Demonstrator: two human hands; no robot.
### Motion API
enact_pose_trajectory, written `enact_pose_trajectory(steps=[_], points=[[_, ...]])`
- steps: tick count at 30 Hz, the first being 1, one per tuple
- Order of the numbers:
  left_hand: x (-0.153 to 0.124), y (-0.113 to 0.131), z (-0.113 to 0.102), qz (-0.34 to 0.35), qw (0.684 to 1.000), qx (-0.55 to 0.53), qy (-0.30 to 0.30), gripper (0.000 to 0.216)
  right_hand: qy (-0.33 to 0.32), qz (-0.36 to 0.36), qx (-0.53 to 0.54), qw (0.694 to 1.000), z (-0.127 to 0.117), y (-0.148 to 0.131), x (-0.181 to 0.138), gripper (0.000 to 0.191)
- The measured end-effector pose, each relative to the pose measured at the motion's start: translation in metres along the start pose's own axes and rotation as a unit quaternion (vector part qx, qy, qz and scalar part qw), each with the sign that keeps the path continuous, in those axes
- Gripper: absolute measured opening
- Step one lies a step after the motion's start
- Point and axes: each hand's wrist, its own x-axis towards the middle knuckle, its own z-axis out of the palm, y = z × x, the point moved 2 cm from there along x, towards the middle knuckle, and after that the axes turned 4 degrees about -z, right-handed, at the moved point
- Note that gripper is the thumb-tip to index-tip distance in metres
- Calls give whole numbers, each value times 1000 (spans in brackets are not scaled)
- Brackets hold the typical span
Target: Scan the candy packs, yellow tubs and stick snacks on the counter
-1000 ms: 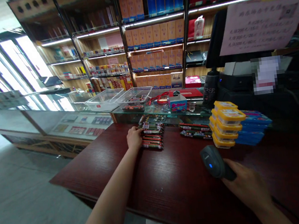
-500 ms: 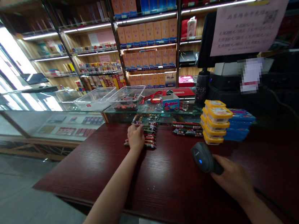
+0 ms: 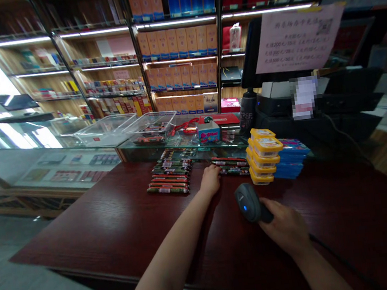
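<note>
My right hand (image 3: 288, 227) is wrapped round the handle of a black barcode scanner (image 3: 248, 202), whose blue light shows and whose cord trails to the lower right. My left hand (image 3: 211, 179) is at the left end of a short stack of dark, stick-shaped packets (image 3: 233, 165); its fingertips are partly hidden, so I cannot tell if they grip one. Left of that hand lies a longer row of similar packets (image 3: 170, 181), green, black and orange-red. Yellow-lidded tubs (image 3: 264, 159) stand stacked to the right, with blue boxes (image 3: 290, 159) beside them.
Behind the dark wooden counter (image 3: 118, 224) runs a glass display case (image 3: 72, 162) with clear plastic bins (image 3: 107, 129) on top. A small blue-pink box (image 3: 209, 132) sits on the glass. A monitor with a paper sign (image 3: 297, 40) stands at the back right.
My left hand has left the long row and moved right to the short stack. The scanner stays in my right hand. The view has turned slightly to the right.
</note>
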Motion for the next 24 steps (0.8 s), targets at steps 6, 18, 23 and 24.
enact_pose_trajectory(steps=[6,18,23,24], points=[[-7,1,-9,-18,999,34,-20,28,-12,7,16,1000,-3,-1,-1,29],[-62,-25,-7,-254,832,-491,41,19,-8,4,23,1000,-4,-2,-5,29],[-67,-26,-15,-263,718,-639,81,16,-20,10,55,998,-7,-3,-5,29],[-68,-26,-16,-260,704,-655,89,16,-22,19,74,997,-8,-4,-5,30]])
